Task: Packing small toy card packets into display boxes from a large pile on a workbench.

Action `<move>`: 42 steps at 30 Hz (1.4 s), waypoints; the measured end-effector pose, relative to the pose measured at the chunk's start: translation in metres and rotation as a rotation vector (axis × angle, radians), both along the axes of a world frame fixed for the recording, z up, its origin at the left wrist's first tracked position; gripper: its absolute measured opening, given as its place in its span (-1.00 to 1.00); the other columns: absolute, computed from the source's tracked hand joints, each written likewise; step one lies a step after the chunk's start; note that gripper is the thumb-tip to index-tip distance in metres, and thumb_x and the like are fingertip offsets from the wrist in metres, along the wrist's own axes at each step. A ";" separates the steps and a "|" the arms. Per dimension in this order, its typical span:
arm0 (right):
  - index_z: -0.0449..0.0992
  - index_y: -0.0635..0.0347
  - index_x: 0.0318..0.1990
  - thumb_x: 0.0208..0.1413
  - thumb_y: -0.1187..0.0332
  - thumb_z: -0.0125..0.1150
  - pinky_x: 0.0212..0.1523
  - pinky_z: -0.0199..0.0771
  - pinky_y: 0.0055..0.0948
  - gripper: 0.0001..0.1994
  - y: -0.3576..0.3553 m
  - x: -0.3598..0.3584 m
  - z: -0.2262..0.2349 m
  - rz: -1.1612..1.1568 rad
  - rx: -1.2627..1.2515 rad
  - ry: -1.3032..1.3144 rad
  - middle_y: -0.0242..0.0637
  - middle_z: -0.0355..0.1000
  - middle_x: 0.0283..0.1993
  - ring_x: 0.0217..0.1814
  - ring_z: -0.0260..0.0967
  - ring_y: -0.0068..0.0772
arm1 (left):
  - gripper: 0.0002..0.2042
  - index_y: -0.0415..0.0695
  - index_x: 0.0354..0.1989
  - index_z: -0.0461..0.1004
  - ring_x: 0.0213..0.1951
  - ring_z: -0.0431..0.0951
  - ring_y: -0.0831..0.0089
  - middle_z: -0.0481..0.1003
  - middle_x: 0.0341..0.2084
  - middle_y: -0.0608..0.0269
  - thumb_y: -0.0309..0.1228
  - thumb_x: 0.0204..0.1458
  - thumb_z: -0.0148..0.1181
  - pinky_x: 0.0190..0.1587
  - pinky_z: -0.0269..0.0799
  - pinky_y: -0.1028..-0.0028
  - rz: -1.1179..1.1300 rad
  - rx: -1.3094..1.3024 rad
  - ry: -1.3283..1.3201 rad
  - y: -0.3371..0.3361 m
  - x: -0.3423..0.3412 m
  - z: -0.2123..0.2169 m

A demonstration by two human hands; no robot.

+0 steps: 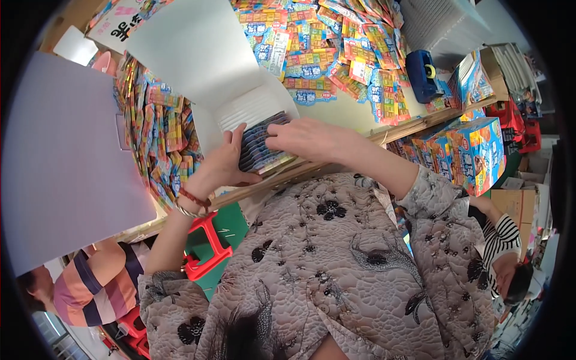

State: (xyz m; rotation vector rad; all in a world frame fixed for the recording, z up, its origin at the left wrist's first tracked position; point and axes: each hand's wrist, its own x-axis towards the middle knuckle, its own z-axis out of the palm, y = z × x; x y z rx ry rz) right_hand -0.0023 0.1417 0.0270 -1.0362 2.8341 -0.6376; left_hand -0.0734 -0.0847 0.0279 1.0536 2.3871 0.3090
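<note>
Packets (258,151) sit between 2 hands (218,163) (307,138).

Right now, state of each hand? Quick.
Left hand: open, thumb and fingers spread along the left side of the packet row.
Right hand: fingers bent at the row's right side; whether it grips a packet can't be told.

Red stool (218,237), green floor (235,221), possibly a window (51,330)

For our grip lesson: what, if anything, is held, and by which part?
A packet row: left hand along its left side, right hand at its upper right; whether gripped, unclear.
</note>
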 end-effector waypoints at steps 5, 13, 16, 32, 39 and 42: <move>0.45 0.21 -0.31 -0.05 0.51 0.06 -0.23 0.44 -0.16 -0.88 -0.001 0.006 0.012 0.033 0.071 -0.026 -0.19 0.33 -0.29 -0.19 0.44 -0.08 | 0.14 -0.30 0.31 -0.09 -0.03 0.46 -0.09 0.27 0.04 -0.26 0.06 -0.36 0.50 -0.03 0.43 0.22 -0.064 -0.038 -0.114 0.000 -0.020 0.009; 0.48 0.23 -0.36 -0.08 0.50 0.08 -0.26 0.45 -0.15 -0.90 -0.006 0.013 0.005 0.101 0.094 0.123 -0.19 0.37 -0.31 -0.21 0.46 -0.08 | 0.02 -0.28 0.17 0.09 -0.05 0.48 -0.04 0.42 -0.09 -0.22 0.13 -0.36 0.47 -0.04 0.41 0.24 -0.147 -0.056 -0.195 0.005 -0.026 0.012; 0.52 0.25 -0.44 -0.13 0.50 0.13 -0.33 0.48 -0.19 -0.93 -0.019 0.011 -0.003 0.096 0.267 0.167 -0.17 0.44 -0.40 -0.29 0.49 -0.07 | -0.03 -0.28 0.13 0.16 -0.08 0.49 -0.06 0.44 -0.12 -0.21 0.09 -0.40 0.50 -0.06 0.42 0.21 -0.086 -0.067 -0.079 0.004 -0.013 0.010; 0.45 0.15 -0.11 0.15 0.16 0.12 -0.22 0.44 0.02 -0.71 -0.001 0.014 -0.008 -0.541 -0.400 0.295 -0.08 0.44 -0.11 -0.18 0.46 0.06 | 0.31 -0.22 0.41 -0.24 0.19 0.23 -0.15 0.20 0.19 -0.26 0.31 -0.43 0.37 0.23 0.10 0.06 -0.095 0.011 -0.011 0.013 0.001 0.028; -0.04 0.28 0.32 0.11 -0.01 0.12 -0.30 0.48 -0.03 -0.22 -0.002 -0.028 -0.045 -0.825 -0.369 0.025 0.22 0.44 -0.21 -0.28 0.46 0.21 | 0.14 -0.18 0.40 -0.16 0.23 0.13 -0.21 0.08 0.22 -0.24 -0.17 -0.39 0.47 0.12 0.26 0.05 -0.021 0.006 0.499 0.024 0.074 -0.002; 0.06 0.29 0.27 0.14 0.32 0.01 -0.28 0.43 0.07 -0.45 -0.007 -0.037 -0.053 -0.773 -0.451 -0.105 0.24 0.45 -0.28 -0.27 0.44 0.26 | 0.04 -0.17 0.39 -0.12 0.21 0.16 -0.19 0.12 0.18 -0.20 -0.28 -0.30 0.41 0.06 0.33 0.07 0.009 -0.013 0.654 0.015 0.083 -0.015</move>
